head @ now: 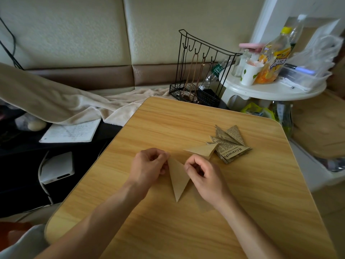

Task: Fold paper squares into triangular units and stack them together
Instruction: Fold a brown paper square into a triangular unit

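Note:
A tan paper folded into a triangle (178, 181) sits at the middle of the wooden table (242, 212), its tip pointing toward me. My left hand (147, 168) pinches its upper left corner. My right hand (202, 174) pinches its upper right corner. Behind my right hand lies a plain tan folded unit (202, 150). It touches a pile of folded newspaper-print triangles (228, 144), several of them fanned together.
A black wire rack (200, 71) stands at the table's far edge. A white round side table (270, 88) at the back right carries bottles, a cup and a plastic tray. A beige blanket (74, 103) and a notebook (71, 131) lie to the left, beyond the table's edge.

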`<state>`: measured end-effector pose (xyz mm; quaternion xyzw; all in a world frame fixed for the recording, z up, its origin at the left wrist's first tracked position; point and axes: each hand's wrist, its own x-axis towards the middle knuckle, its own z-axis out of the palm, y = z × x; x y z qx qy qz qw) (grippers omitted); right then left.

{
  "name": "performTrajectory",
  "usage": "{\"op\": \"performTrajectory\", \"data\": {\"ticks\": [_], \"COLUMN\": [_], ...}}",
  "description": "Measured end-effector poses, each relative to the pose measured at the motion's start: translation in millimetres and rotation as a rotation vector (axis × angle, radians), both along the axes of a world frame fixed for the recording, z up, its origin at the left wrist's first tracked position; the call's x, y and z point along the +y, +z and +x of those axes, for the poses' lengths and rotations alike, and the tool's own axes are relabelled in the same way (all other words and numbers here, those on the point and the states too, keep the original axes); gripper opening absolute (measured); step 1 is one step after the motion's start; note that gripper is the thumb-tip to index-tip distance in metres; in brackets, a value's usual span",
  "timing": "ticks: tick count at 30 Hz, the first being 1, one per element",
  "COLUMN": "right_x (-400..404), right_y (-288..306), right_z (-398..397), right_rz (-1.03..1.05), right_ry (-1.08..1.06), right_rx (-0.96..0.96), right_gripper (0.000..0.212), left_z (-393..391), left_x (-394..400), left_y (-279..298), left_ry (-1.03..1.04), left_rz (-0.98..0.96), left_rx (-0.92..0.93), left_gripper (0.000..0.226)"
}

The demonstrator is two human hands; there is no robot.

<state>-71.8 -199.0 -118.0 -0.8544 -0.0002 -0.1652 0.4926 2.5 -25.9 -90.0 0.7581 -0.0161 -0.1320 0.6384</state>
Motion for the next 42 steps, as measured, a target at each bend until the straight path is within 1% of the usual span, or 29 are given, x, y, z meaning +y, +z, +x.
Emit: {"op": "performTrajectory", "data": {"ticks": [5,13,16,19,23,25,28,33,36,37,38,40,42], "right_x": [1.0,1.4,0.8,0.5,1.8,2.9,2.1,0.0,0.8,0.9,0.9,1.0,0.9], "right_y": [1.5,0.2,-0.9,-1.0,0.0,0.7,0.3,-2.4,-3.4,-3.7,-4.0,-4.5,-4.3], "right_z": [-0.7,-0.1,-0.4,-0.7,-0.5,-0.6,-0.5,0.4,1.7,2.0,2.0,1.8,1.7], "right_rz": [0.008,0.049,0.053,0.057,0.064,0.068,0.026,0.031,0.058,0.066,0.07,0.071,0.068], "right_ry": [-0.024,-0.058,-0.065,-0.074,-0.04,-0.02,-0.007,-0.032,-0.049,-0.053,-0.055,-0.057,-0.054], "right_rx": [0.004,0.016,0.011,-0.001,0.001,0.002,0.007,0.003,-0.004,-0.006,-0.007,-0.005,-0.004], "right_gripper": [0.02,0.021,0.024,0.026,0.022,0.018,0.018,0.02,0.022,0.022,0.023,0.023,0.022], "left_z": [4.4,7.5,6.8,3.0,0.7,-0.6,-3.8,-3.2,-5.5,-6.4,-7.1,-8.0,-9.1], "left_x": [2.0,3.6,3.6,2.3,3.5,3.2,0.8,-1.1,-1.1,-0.5,-0.1,0.7,0.8], "left_y": [-2.3,-0.3,2.3,3.4,3.4,2.6,0.6,-0.3,1.4,1.5,1.6,2.1,2.6], "left_ry": [0.072,0.09,0.038,-0.02,-0.054,-0.12,-0.22,-0.228,-0.202,-0.179,-0.164,-0.178,-0.194], "left_rz": [0.011,-0.017,-0.065,-0.112,-0.133,-0.133,-0.124,-0.147,-0.156,-0.147,-0.13,-0.071,-0.016], "left_rx": [0.008,0.05,0.109,0.127,0.126,0.123,0.119,0.146,0.102,0.069,0.027,-0.07,-0.121], "left_gripper": [0.02,0.018,0.016,0.016,0.015,0.014,0.013,0.014,0.009,0.011,0.014,0.011,0.01]}}
